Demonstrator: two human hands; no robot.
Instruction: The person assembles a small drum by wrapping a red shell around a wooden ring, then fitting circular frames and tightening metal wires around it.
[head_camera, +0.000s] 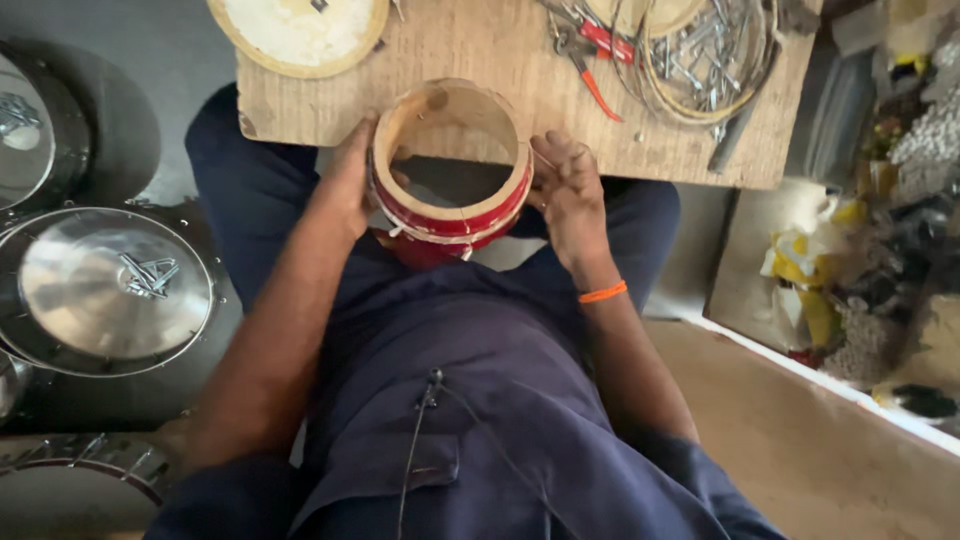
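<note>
Two hands clasp one red wooden drum shell over the person's lap, at the near edge of a worn wooden board that rests above a grey floor. On the board lie one pair of red-handled pliers, one metal hoop ringing a heap of bolts, and one pale round drumhead. Two finished metal-rimmed drums stand at the left. The left hand cups the shell's side, palm pressed flat; the right hand, an orange band at its wrist, grips the opposite rim with curled fingers.
</note>
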